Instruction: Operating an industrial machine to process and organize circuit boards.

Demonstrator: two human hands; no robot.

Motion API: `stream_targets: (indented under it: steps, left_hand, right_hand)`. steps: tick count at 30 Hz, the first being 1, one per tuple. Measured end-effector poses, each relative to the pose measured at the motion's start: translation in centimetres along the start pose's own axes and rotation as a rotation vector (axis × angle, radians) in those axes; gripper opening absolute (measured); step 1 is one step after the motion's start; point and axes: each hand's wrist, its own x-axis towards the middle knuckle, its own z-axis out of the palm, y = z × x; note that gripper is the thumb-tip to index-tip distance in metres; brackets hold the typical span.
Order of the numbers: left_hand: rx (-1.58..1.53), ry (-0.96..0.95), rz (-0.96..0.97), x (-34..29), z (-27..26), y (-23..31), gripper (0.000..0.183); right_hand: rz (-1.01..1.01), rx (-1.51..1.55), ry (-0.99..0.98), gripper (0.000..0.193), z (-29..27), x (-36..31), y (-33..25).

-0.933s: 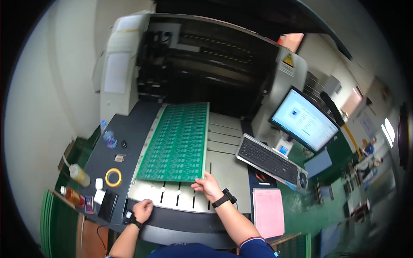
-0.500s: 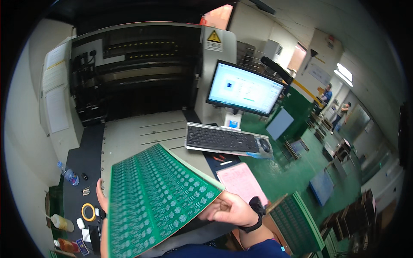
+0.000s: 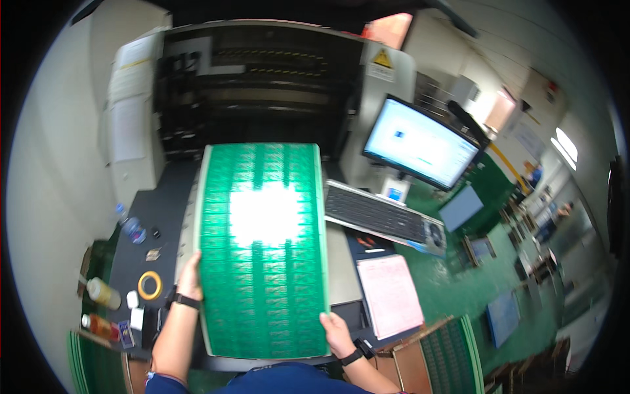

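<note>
A large green circuit board panel (image 3: 262, 289) hangs in front of me, its long side pointing away toward the machine. Bright glare washes out part of its upper half. My left hand (image 3: 191, 279) grips the panel's left edge, fingers hidden beneath it. My right hand (image 3: 336, 333) holds the right edge near the close corner, thumb on top. Under the panel's far part lies the pale machine bed (image 3: 341, 262), mostly covered by it.
A keyboard (image 3: 374, 211) and monitor (image 3: 421, 142) stand to the right, above pink paper sheets (image 3: 390, 295). On the left ledge are a water bottle (image 3: 132, 225), a yellow tape roll (image 3: 149, 285) and small bottles (image 3: 104, 293). More green panels (image 3: 453, 354) stand in a rack at lower right.
The panel has swung from a steep tilt to a flatter, straight-on position, and glare now shows on it. Both hands still hold its edges. My view has turned left.
</note>
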Motion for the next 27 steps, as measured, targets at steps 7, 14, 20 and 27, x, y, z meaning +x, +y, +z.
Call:
stream_targets:
  steps: [7,14,20,27]
  left_hand:
    - [0.202,0.288,0.058,-1.7,-10.5,-5.9,0.03]
    - [1.225,0.347,0.65,-10.8,-15.6,-13.5,0.01]
    - [1.292,0.428,0.571,-11.3,-15.5,-13.0,0.009]
    - [1.362,0.377,0.581,-11.6,-15.7,-12.6,0.008]
  right_hand:
    - [0.15,0.057,0.025,0.024,0.1,3.8,-3.2]
    - [0.283,0.021,-0.013,0.022,3.5,21.5,0.5]
    - [-0.467,-1.525,-0.055,0.039,10.9,20.7,3.8]
    - [-0.605,-1.669,-0.203,0.053,11.5,18.9,4.4]
